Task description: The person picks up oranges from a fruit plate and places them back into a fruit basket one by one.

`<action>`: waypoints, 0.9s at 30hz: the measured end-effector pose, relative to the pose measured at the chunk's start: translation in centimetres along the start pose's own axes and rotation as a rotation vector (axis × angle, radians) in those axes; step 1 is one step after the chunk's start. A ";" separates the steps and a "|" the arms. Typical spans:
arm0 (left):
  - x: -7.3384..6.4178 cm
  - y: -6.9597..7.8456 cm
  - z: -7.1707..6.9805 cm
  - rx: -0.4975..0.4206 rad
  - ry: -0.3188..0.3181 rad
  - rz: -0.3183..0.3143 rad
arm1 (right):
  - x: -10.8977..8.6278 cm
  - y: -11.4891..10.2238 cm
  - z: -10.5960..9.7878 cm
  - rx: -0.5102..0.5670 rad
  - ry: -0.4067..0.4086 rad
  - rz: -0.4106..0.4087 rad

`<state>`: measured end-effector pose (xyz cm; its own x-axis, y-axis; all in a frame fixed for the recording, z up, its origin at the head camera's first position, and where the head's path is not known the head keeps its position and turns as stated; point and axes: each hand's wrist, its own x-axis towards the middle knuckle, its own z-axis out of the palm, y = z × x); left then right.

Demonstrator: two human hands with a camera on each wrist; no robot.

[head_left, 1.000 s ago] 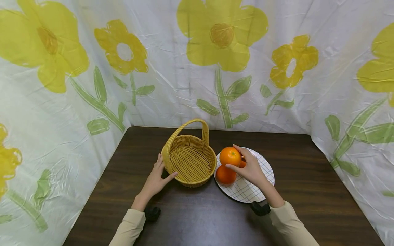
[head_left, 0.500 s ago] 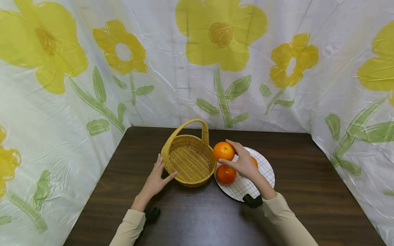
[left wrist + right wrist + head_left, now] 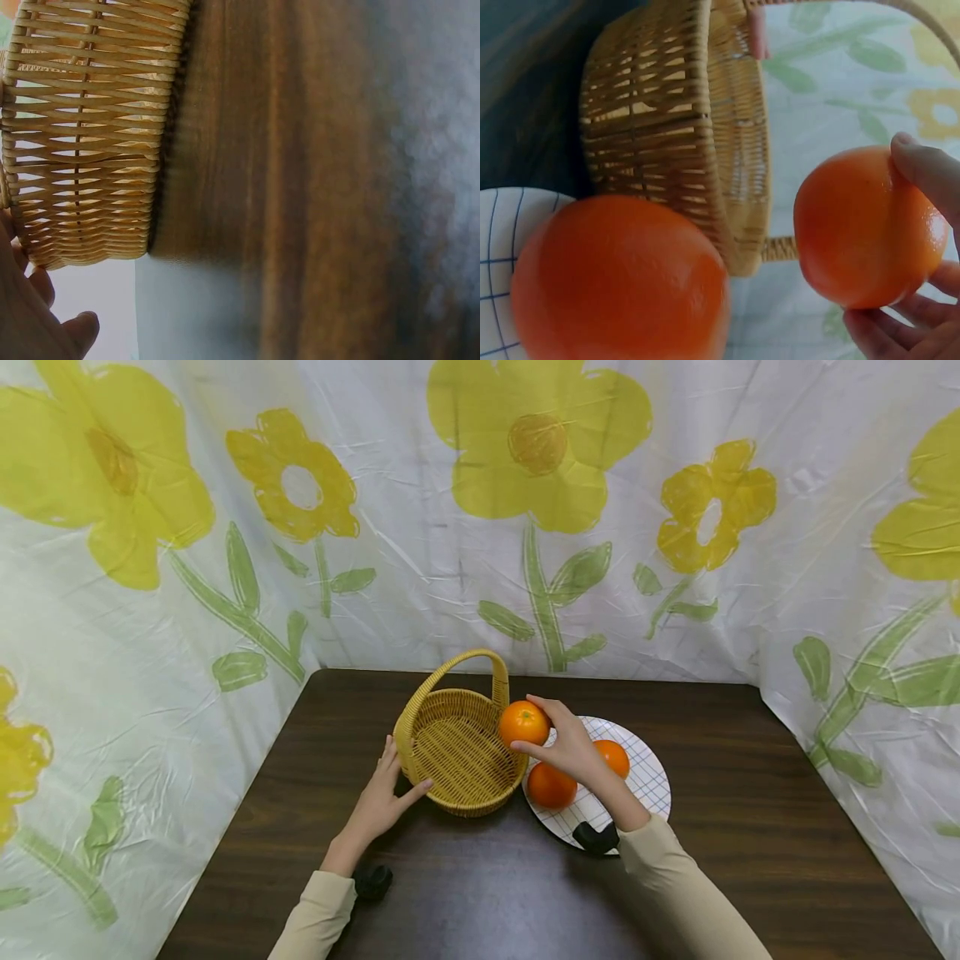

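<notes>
Right hand [image 3: 566,747] clasps an orange [image 3: 522,724], raised at the right rim of the wicker basket [image 3: 467,803]. Left hand [image 3: 377,804], fingers spread apart, touches the basket. Two further oranges [image 3: 551,787] lie on the checked plate [image 3: 647,781].

We see a dark brown wood-grain table [image 3: 450,877]. Directly on it we find a yellow wicker basket [image 3: 467,807], upright, and just beside it a round white plate [image 3: 647,777] with a grid pattern.

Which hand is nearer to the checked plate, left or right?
Right. In the head view, the right hand, holding an orange, overlaps the plate; the left hand is at the basket's left side, farther off.
</notes>
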<state>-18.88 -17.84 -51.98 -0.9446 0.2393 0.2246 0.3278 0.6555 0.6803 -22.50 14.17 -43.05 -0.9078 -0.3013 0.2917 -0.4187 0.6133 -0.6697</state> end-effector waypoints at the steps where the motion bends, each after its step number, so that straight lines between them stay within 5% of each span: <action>1: 0.0 0.0 0.0 0.001 0.000 0.000 | 0.1 -0.1 0.1 0.000 -0.004 -0.008; 27: -0.1 -0.3 0.1 0.020 0.011 -0.006 | 2.6 -1.7 3.2 -0.024 -0.011 -0.045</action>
<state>-18.87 -17.96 -52.23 -0.9466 0.2275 0.2284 0.3223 0.6713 0.6674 -24.03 9.97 -43.34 -0.8879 -0.3369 0.3134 -0.4595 0.6166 -0.6392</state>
